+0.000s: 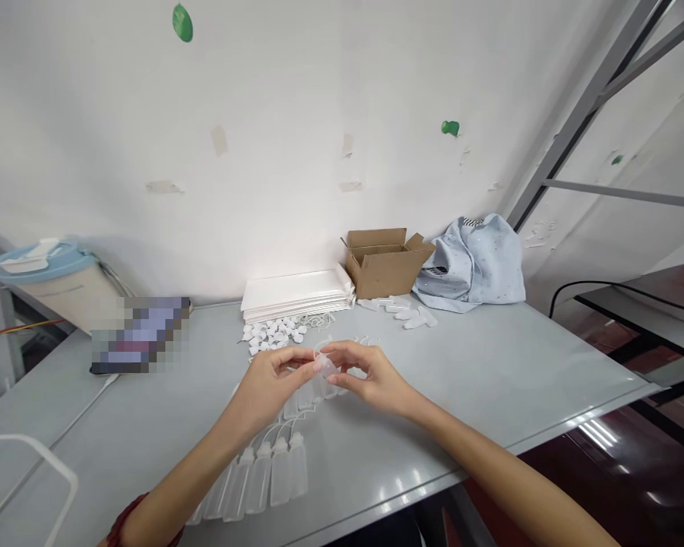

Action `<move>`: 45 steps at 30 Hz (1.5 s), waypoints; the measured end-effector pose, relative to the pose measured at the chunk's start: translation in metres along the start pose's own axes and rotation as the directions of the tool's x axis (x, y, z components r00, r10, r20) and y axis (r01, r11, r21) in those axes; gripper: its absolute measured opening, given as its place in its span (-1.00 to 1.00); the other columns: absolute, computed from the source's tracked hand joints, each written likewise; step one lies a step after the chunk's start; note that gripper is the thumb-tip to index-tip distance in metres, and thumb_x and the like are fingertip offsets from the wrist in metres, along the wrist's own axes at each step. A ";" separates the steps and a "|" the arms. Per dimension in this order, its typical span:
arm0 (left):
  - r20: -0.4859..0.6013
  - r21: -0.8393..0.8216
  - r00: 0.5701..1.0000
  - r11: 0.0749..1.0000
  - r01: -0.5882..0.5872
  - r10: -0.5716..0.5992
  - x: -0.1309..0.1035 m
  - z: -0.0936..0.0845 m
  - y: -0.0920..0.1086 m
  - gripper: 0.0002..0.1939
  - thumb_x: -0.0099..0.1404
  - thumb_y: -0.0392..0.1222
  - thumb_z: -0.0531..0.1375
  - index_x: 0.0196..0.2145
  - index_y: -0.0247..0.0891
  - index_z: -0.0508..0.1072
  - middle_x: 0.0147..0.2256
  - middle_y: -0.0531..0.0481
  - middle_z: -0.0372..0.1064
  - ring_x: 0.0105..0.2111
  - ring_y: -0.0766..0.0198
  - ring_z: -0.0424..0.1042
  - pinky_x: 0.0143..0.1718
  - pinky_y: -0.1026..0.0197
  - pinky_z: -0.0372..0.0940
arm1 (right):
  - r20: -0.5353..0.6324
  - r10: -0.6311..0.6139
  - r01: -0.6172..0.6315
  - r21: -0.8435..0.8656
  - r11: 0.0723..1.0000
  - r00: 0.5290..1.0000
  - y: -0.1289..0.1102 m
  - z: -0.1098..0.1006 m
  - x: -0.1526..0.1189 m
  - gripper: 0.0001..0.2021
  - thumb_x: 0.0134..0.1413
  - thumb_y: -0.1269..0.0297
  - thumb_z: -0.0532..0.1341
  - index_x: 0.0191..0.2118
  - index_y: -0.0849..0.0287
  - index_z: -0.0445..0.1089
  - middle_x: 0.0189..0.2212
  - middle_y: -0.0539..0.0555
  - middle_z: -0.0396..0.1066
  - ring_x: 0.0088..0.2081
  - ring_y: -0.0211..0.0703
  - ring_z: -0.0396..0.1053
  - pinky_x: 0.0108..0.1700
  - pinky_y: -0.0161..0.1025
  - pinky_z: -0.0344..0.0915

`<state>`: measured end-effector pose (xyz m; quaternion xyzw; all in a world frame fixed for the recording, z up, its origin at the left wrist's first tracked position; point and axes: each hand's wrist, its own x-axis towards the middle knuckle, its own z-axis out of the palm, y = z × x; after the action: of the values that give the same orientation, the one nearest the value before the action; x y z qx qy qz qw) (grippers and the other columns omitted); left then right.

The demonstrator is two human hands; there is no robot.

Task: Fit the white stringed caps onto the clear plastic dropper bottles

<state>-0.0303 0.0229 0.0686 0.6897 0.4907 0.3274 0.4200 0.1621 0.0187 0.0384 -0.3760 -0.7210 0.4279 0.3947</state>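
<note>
Above the middle of the table, my left hand (pixel 278 380) pinches a small translucent plastic bottle (pixel 327 368) between thumb and fingers. My right hand (pixel 376 375) grips the same bottle from the other side, so my fingers cover much of it. Several translucent bottles with white caps and thin curved tubes (pixel 260 479) lie side by side near the table's front edge, below my left wrist. More bottles (pixel 306 396) lie just under my hands. White caps (pixel 273 333) are piled behind my left hand, with thin white tubes (pixel 318 320) beside them.
A stack of white sheets or envelopes (pixel 296 295), an open cardboard box (pixel 388 270) and a light blue cloth (pixel 479 266) stand by the wall. Loose translucent bottles (pixel 416 316) lie before the box. At left are a blue-lidded bin (pixel 62 277), a blurred device (pixel 142 334) and a cable (pixel 80 414).
</note>
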 end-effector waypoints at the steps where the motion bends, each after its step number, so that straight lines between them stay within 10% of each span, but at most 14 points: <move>1: 0.002 0.036 1.000 0.999 -0.011 0.011 -0.001 -0.001 -0.001 -0.75 0.16 0.03 0.19 -0.33 -0.16 0.55 -0.32 0.00 0.53 -0.32 0.15 0.47 -0.32 0.20 0.36 | 0.004 0.024 -0.024 0.039 0.999 1.000 0.000 0.000 0.000 -0.69 0.06 0.31 0.23 -0.03 0.11 0.37 -0.32 0.01 0.44 -0.29 -0.22 0.35 -0.17 -0.21 0.28; 5: -0.087 0.340 0.972 0.924 -0.178 0.219 -0.009 -0.001 -0.006 -0.77 0.24 -0.04 0.14 -0.29 -0.20 0.51 -0.35 -0.04 0.49 -0.39 0.18 0.43 -0.41 0.20 0.34 | 0.020 0.106 -0.108 0.227 0.968 0.994 -0.002 -0.001 0.001 -0.70 0.02 0.29 0.27 -0.08 0.13 0.37 -0.33 0.01 0.40 -0.32 -0.26 0.34 -0.24 -0.26 0.27; 10: -0.005 0.620 0.737 0.581 -0.528 0.676 -0.022 0.007 -0.006 -0.82 0.32 -0.27 0.07 -0.14 -0.27 0.40 -0.21 -0.13 0.42 -0.21 0.13 0.39 -0.23 0.11 0.35 | 0.061 0.191 -0.198 0.442 0.875 0.980 -0.004 -0.001 0.000 -0.68 -0.10 0.28 0.36 -0.20 0.16 0.31 -0.38 -0.01 0.39 -0.38 -0.27 0.39 -0.34 -0.31 0.27; 16: 0.157 0.741 0.612 0.317 -0.592 0.775 -0.025 0.016 -0.002 -0.70 0.28 -0.30 0.14 -0.02 -0.33 0.32 -0.12 -0.20 0.40 -0.08 0.01 0.33 -0.10 -0.02 0.34 | 0.128 0.175 -0.216 0.536 0.816 0.976 -0.008 0.000 -0.001 -0.69 -0.13 0.31 0.38 -0.26 0.16 0.28 -0.40 -0.02 0.40 -0.36 -0.24 0.45 -0.28 -0.28 0.33; 23: 0.156 0.715 0.646 0.366 -0.596 0.747 -0.032 0.019 -0.005 -0.68 0.26 -0.32 0.14 -0.02 -0.33 0.30 -0.10 -0.23 0.35 -0.05 -0.01 0.29 -0.09 -0.04 0.32 | 0.237 0.143 -0.250 0.518 0.818 0.961 -0.009 -0.006 -0.002 -0.67 -0.13 0.25 0.38 -0.25 0.15 0.28 -0.36 -0.02 0.39 -0.35 -0.27 0.42 -0.26 -0.27 0.35; 28: 0.156 0.571 0.762 0.572 -0.589 0.628 -0.055 0.018 -0.014 -0.68 0.24 -0.26 0.18 -0.05 -0.24 0.29 -0.04 -0.20 0.31 -0.01 0.02 0.24 -0.07 0.00 0.31 | 0.461 0.129 -0.235 0.179 0.955 0.878 -0.001 -0.033 0.003 -0.68 -0.13 0.26 0.37 -0.24 0.18 0.31 -0.31 0.02 0.42 -0.23 -0.21 0.41 -0.16 -0.22 0.32; 35: 0.258 0.526 0.852 0.674 -0.519 0.455 -0.074 0.021 -0.039 -0.69 0.17 -0.28 0.19 -0.10 -0.17 0.35 -0.06 -0.12 0.34 -0.01 0.02 0.23 -0.12 0.04 0.37 | -0.067 0.158 -0.150 0.106 0.983 0.985 0.008 -0.044 0.009 -0.76 0.05 0.15 0.24 -0.24 0.17 0.28 -0.41 0.02 0.41 -0.36 -0.23 0.39 -0.37 -0.27 0.32; 45: 0.271 0.560 0.861 0.658 -0.504 0.430 -0.073 0.023 -0.044 -0.72 0.14 -0.31 0.19 -0.15 -0.19 0.38 -0.10 -0.13 0.34 -0.05 0.00 0.24 -0.17 0.02 0.36 | -0.229 0.131 -0.103 0.131 0.986 0.965 0.002 -0.046 0.011 -0.80 0.03 0.15 0.24 -0.38 0.19 0.31 -0.50 0.01 0.39 -0.47 -0.28 0.33 -0.47 -0.32 0.26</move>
<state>-0.0501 -0.0451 0.0163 0.9076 0.3507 0.2068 0.1021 0.1993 0.0437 0.0547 -0.4421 -0.6188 0.4445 0.4734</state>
